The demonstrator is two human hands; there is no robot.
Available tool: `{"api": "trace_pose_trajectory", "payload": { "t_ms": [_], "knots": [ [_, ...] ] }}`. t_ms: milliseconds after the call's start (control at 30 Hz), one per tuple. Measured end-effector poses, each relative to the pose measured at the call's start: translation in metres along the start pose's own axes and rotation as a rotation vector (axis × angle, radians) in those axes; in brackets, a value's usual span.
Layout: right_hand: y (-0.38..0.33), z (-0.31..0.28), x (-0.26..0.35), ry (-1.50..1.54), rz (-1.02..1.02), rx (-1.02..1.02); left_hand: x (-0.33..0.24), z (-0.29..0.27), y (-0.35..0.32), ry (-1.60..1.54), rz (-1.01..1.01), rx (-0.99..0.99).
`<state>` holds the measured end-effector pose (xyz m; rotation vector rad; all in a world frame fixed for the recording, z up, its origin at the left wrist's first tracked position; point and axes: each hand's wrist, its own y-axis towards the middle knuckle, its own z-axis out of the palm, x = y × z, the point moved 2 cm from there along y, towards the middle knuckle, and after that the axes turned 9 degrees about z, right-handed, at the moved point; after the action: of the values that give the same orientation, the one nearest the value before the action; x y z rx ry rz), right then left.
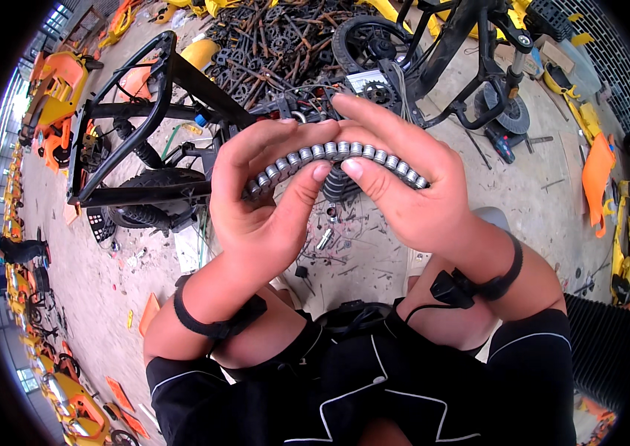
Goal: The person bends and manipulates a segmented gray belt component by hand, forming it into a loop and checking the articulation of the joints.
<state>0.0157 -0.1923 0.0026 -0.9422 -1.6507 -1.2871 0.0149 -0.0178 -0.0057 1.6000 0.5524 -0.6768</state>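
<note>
Both my hands hold a short length of grey metal roller chain point(337, 154), bent in an arch in front of me. My left hand point(263, 208) pinches its left end, thumb tip pressed under the chain's middle. My right hand point(404, 178) grips the right half, fingers laid over the top and thumb underneath. The two thumbs nearly touch below the chain. Black straps with small devices sit on both wrists. Behind the chain stands a stripped black bicycle frame point(144, 111) with a rear tyre point(151, 195).
A heap of dark metal parts and chains point(270, 37) lies beyond the frame. A second black frame with a wheel point(374, 37) stands at top right. Orange and yellow plastic covers point(599, 175) lie around the concrete floor. Screws and scraps point(326, 238) litter the ground beneath my hands.
</note>
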Motion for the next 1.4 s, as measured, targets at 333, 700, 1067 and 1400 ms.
{"api": "trace_pose_trajectory", "payload": {
  "t_ms": [333,700,1067,1400],
  "knots": [
    [-0.006,-0.001,0.012,-0.12,-0.041,0.0,-0.008,0.005,-0.001,0.114,0.114,0.003],
    [-0.004,0.006,0.003,-0.131,-0.073,-0.091,-0.003,0.005,0.0,0.112,0.28,0.01],
    [-0.002,0.01,0.001,0.017,0.017,-0.085,-0.006,0.006,-0.001,-0.063,0.143,-0.06],
    [-0.006,0.006,0.007,0.111,0.099,-0.03,-0.005,0.005,0.001,-0.033,0.111,-0.034]
  ]
}}
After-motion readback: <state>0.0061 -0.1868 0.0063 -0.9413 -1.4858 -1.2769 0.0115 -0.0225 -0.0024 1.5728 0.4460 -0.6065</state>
